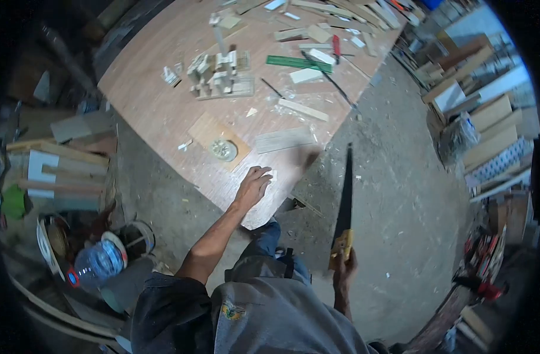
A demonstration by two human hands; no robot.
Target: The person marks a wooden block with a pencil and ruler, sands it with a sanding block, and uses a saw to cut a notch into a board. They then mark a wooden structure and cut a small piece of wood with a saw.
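Observation:
My left hand (255, 186) is over the near corner of the wooden table, its fingers closed on a small pale piece (273, 176) that looks like wood. Down at my right side, my right hand (345, 265) grips a handsaw (344, 203) by its yellow handle. The dark blade points forward and up, beside the table edge. Just beyond my left hand, a round container (224, 150) of small pale bits sits on a thin wooden board (203, 130). A flat greyish strip of wood (285, 140) lies to the right of that board.
A model-like assembly of wooden blocks (223, 76) stands on the table (146, 100). Beyond it are a green ruler-like strip (299, 64), a red-handled tool (336, 47) and scattered offcuts. Boards (488, 130) lean at the right. A large water bottle (99, 259) lies at the left.

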